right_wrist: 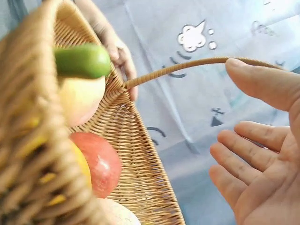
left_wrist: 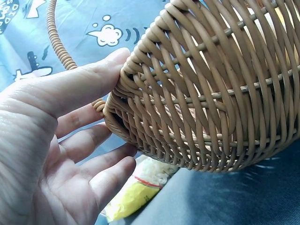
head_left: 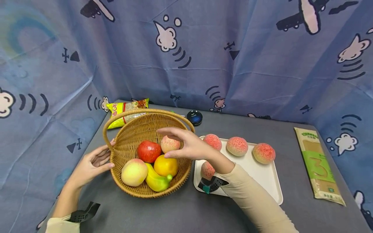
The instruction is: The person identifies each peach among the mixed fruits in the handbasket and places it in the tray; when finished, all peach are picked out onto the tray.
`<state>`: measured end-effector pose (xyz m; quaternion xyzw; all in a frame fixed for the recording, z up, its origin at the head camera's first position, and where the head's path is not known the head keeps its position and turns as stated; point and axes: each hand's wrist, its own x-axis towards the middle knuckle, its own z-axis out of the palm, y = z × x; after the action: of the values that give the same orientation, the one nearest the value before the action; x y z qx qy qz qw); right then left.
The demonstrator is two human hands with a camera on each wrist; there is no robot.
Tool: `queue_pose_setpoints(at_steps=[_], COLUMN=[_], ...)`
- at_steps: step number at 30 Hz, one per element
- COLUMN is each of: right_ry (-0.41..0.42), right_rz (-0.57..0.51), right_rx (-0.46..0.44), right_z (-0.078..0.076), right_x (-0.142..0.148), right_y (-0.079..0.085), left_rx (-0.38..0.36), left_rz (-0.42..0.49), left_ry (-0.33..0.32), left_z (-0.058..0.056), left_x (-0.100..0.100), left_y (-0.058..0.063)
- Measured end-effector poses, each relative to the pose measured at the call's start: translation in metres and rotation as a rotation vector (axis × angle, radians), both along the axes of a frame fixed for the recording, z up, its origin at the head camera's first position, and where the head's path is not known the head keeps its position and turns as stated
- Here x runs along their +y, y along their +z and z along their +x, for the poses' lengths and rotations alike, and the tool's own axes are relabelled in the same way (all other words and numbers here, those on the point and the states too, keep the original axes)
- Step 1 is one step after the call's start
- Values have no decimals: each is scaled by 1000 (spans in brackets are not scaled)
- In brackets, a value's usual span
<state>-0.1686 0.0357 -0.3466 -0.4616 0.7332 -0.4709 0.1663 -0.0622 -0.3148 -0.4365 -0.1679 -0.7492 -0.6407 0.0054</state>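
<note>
A wicker basket [head_left: 125,121] with an arched handle stands left of centre. It holds a red apple [head_left: 149,151], an orange [head_left: 166,165], a banana [head_left: 155,181], a large yellow-pink peach [head_left: 134,172] and a smaller pinkish fruit [head_left: 167,144]. My left hand [head_left: 89,166] holds the basket's left side loosely where the handle joins; in the left wrist view its thumb [left_wrist: 89,84] meets the rim and its fingers lie beyond. Over the basket's right side hovers my right hand [head_left: 189,144], palm down, fingers extended, holding nothing. It partly covers the pinkish fruit in the head view.
Right of the basket, a white tray [head_left: 250,173] carries several red-speckled round fruits [head_left: 237,146]. A yellow food bag [head_left: 116,110] and a dark round tin [head_left: 194,117] lie behind the basket. A green-and-tan packet [head_left: 319,165] lies far right. Patterned blue cloth [head_left: 198,77] encloses the table.
</note>
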Motion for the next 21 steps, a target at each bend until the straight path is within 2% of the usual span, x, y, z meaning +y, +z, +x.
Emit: queue_pose_setpoints(at_steps=[6,15,21], right_ry=[66,212,307], right_rz=[92,234,264], right_rx=[-60,-32,-157], right_z=[-18,-29,-29], right_x=[-27,-65,-85], right_y=[5,6,-6], left_rx=[10,7,16], left_rz=[-2,-6,18], left_ry=[-6,8,3], left_z=[-1,-1,1], left_x=[0,1,3], left_y=[0,1,3])
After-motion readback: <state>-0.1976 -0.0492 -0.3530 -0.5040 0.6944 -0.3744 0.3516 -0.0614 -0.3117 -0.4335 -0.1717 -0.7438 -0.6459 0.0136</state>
